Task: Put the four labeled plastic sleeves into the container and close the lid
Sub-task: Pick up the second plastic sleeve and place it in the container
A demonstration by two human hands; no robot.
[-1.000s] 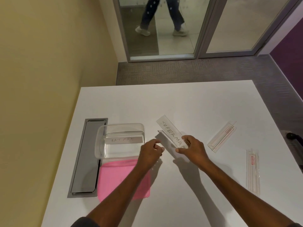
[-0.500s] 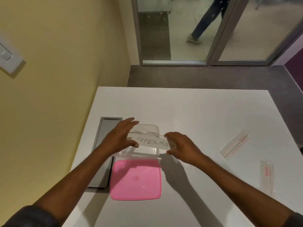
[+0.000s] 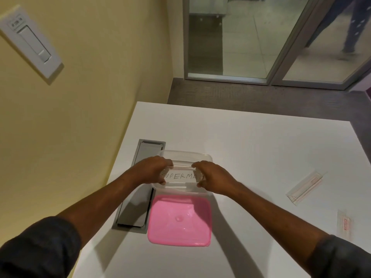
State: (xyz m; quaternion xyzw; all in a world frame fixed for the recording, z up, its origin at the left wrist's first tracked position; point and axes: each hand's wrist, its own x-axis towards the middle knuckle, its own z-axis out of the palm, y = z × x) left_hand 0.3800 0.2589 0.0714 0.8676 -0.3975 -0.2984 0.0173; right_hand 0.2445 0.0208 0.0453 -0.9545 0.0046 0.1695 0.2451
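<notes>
A clear plastic container [image 3: 185, 154] stands open on the white table [image 3: 261, 145]. Its pink lid [image 3: 179, 220] lies flat just in front of it. My left hand [image 3: 151, 170] and my right hand [image 3: 213, 177] each pinch one end of a clear sleeve [image 3: 179, 176] marked SUPERMAN, held level inside the container's opening. Behind it a thin clear edge shows in the container; I cannot tell what it is. Two more clear sleeves lie on the table to the right, one [image 3: 305, 187] angled and one [image 3: 345, 224] near the frame's right edge.
A grey metal cable hatch [image 3: 138, 197] is set into the table left of the container. A yellow wall with a switch plate [image 3: 32, 43] runs along the left. Glass doors [image 3: 251, 37] stand beyond the table; a person's legs [image 3: 349, 27] pass behind them.
Both hands carried the SUPERMAN sleeve left from the table's middle and lowered it into the container's opening. My view shifted left, and the person behind the glass walked right.
</notes>
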